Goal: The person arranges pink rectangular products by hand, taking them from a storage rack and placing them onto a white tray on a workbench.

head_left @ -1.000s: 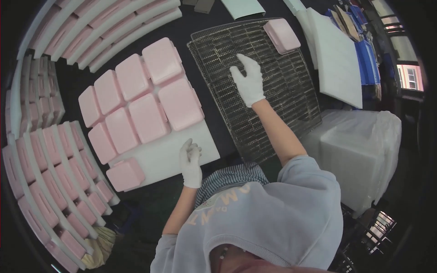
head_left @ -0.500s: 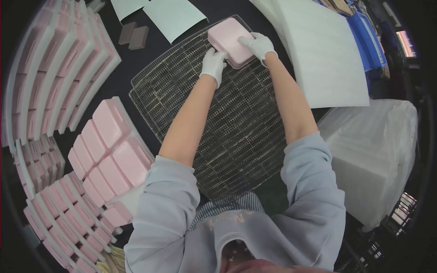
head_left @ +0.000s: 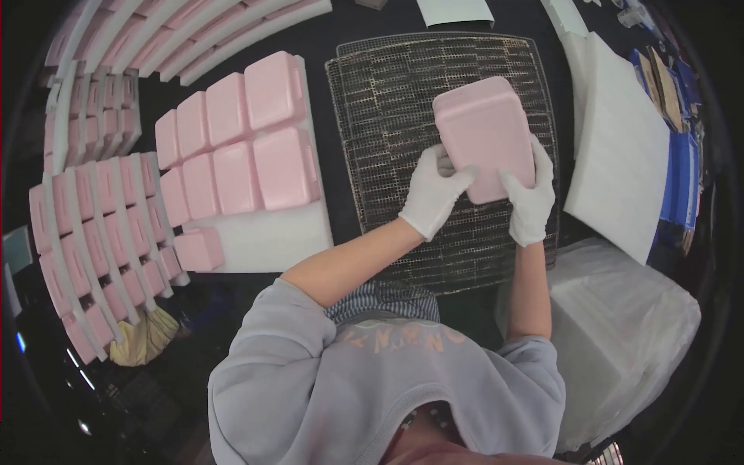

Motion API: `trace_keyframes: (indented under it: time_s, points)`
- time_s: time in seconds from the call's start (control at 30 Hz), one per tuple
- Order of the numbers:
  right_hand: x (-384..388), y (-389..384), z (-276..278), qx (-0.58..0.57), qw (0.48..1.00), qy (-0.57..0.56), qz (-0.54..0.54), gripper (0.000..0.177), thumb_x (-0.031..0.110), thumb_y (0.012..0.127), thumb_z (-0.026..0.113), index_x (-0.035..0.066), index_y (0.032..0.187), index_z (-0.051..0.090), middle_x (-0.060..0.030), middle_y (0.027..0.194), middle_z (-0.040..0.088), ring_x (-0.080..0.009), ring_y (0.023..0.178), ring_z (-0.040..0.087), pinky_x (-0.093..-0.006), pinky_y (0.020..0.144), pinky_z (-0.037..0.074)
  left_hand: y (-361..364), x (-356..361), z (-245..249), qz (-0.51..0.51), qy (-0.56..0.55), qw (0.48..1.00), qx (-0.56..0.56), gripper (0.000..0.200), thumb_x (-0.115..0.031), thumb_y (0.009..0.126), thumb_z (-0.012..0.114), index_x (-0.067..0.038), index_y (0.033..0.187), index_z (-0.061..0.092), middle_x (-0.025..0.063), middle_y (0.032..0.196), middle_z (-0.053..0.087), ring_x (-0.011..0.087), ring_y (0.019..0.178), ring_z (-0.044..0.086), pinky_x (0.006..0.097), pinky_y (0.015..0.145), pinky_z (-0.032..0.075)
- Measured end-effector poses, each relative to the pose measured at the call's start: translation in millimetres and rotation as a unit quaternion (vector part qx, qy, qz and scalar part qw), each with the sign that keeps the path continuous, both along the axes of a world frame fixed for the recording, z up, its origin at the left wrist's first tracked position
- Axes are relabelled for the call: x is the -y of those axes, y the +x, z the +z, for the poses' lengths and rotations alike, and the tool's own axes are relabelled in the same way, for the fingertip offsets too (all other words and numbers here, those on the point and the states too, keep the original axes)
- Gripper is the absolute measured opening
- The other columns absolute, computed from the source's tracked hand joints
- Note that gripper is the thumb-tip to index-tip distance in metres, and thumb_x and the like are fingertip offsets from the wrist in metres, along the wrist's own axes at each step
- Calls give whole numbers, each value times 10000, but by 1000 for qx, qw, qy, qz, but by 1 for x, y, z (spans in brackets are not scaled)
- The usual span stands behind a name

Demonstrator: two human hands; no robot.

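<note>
A pink box with rounded corners is tilted above the black mesh rack, gripped from both sides. White-gloved, my left hand holds its lower left side, with the thumb on the near end. On the lower right, my right hand wraps round the edge, its thumb also on the face. The box's underside and some of my fingertips are hidden.
Several pink boxes lie in rows on a white foam sheet at left. Stacked foam layers with pink pieces stand beyond. White foam sheets, blue bins and a plastic-wrapped block are on the right.
Both hands have drawn the pink box nearer to my body and turned it so its long side points away. The view has turned and shifted to the left.
</note>
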State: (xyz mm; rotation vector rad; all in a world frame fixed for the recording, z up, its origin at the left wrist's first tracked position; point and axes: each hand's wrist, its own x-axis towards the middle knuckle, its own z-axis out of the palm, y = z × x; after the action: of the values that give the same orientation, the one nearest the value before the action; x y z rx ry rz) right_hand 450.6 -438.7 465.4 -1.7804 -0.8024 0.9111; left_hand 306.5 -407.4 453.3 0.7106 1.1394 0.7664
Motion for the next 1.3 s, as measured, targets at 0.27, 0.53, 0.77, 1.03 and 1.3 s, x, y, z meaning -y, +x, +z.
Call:
trace_keyframes:
  time_s: [0.27,0.53,0.77,1.03,1.3]
  points:
    - [118,-175,-12,72,943,-37,323,713,309,712,759,78,1329,485,-139,1394,381,-262,1293,362,-417,1095,319,-208,165,33,121,-201,965,-117,346,-258,669,713,-112,929,537,-8,851,570,93,786,510,232,699,431]
    - [68,-356,-85,-36,843,-16,537,515,274,714,661,117,1182,516,-74,1138,488,-218,1051,431,-334,912,342,-355,204,-41,291,-260,920,-18,394,-309,768,700,-69,1027,526,42,978,593,168,902,606,319,838,519]
    - [36,-416,-92,15,831,-127,541,583,181,723,688,127,1286,545,-79,1252,535,-217,1148,471,-336,969,384,-387,192,-77,360,-285,884,84,490,-319,785,708,-5,1093,491,109,996,588,224,974,606,359,913,500]
    - [44,-437,-82,30,851,-167,498,588,170,753,619,177,1330,511,-87,1320,504,-228,1199,464,-318,953,416,-387,187,-70,385,-303,865,109,377,-250,793,714,-20,1031,534,88,955,591,177,900,607,261,764,521]
    - [46,-447,-89,37,871,-128,474,562,102,733,603,93,1292,540,-130,1321,476,-279,1223,450,-343,1034,375,-387,186,-81,354,-302,881,83,444,-269,790,726,6,1082,538,133,1023,599,233,982,593,284,802,503]
